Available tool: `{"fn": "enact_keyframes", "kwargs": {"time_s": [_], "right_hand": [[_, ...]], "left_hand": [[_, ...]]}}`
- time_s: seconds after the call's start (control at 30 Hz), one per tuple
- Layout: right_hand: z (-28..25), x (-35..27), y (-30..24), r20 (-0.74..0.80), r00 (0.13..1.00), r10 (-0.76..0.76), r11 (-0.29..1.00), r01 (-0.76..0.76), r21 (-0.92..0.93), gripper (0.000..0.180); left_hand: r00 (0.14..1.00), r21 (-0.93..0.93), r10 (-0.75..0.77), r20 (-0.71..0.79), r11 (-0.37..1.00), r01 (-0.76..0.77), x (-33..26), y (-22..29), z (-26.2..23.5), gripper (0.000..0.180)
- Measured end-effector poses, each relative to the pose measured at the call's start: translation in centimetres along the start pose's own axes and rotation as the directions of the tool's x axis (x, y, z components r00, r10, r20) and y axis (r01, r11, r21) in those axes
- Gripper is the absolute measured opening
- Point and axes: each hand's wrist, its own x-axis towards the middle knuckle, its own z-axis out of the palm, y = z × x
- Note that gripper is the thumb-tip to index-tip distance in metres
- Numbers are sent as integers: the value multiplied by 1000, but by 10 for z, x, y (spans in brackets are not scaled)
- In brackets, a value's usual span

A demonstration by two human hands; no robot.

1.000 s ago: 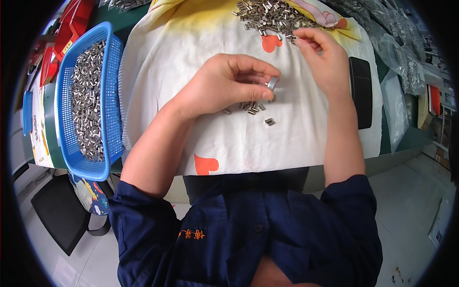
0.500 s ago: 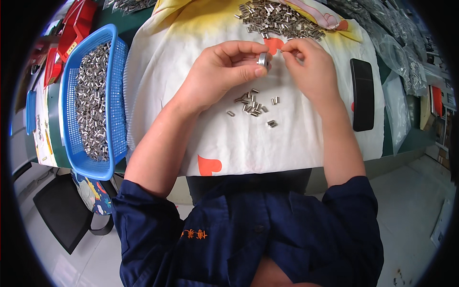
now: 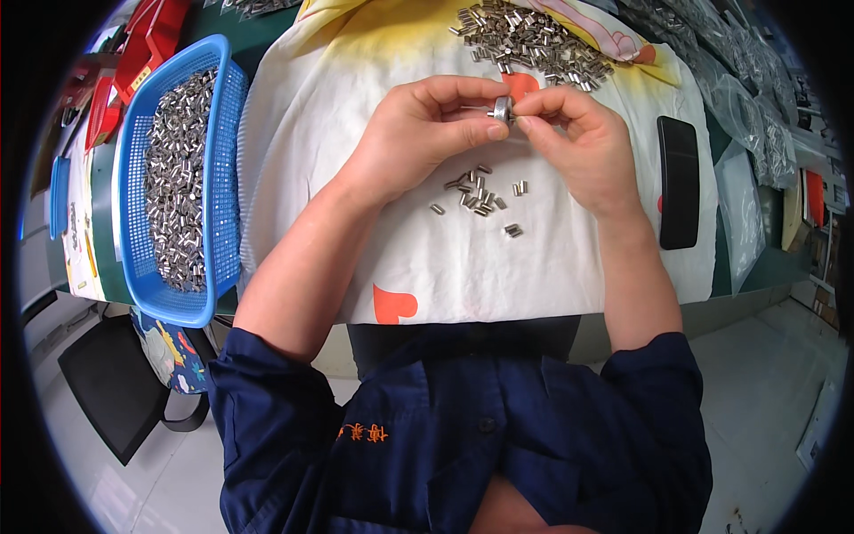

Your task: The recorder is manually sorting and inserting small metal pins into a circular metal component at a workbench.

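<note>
A short, round silver metal piece (image 3: pixel 503 109) is gripped between the thumb and fingers of my left hand (image 3: pixel 411 133). From the right side, my right hand (image 3: pixel 585 147) closes thumb and fingertips in a pinch right against that piece; whatever lies between them is too small or hidden to make out. Below the hands, several small metal cylinders (image 3: pixel 481 198) lie loose on the white cloth (image 3: pixel 534 276). A larger pile of the same sort of cylinders (image 3: pixel 538 44) rests beyond my hands.
At the left stands a blue mesh basket (image 3: pixel 215 196) with many metal cylinders inside. A black phone-like slab (image 3: pixel 679 182) lies on the cloth at the right. Red bins (image 3: pixel 156 40) are at the far left, clear plastic bags (image 3: pixel 756 125) at the far right. A black chair (image 3: pixel 116 387) stands lower left.
My right hand's fingertips have come up to the metal piece; before, there was a gap between them. The whole view has shifted slightly. My left hand keeps its grip.
</note>
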Motion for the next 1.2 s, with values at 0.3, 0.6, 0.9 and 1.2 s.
{"fn": "enact_keyframes", "kwargs": {"time_s": [0.3,0.6,0.9,1.2], "right_hand": [[6,-3,-11,-29,966,-256,868,217,-446,7],[-21,7,-6,107,994,-9,989,25,-146,12],[-21,22,23,-93,980,-175,551,19,-835,11],[-22,17,20,-58,986,-153,624,51,-780,8]], "left_hand": [[999,28,-6,-34,1000,6,0,0,0,33],[982,55,-139,127,990,133,-5,4,3,33],[985,54,-66,160,997,58,-4,-1,3,33],[985,29,-90,144,996,87,-4,1,1,31]]}}
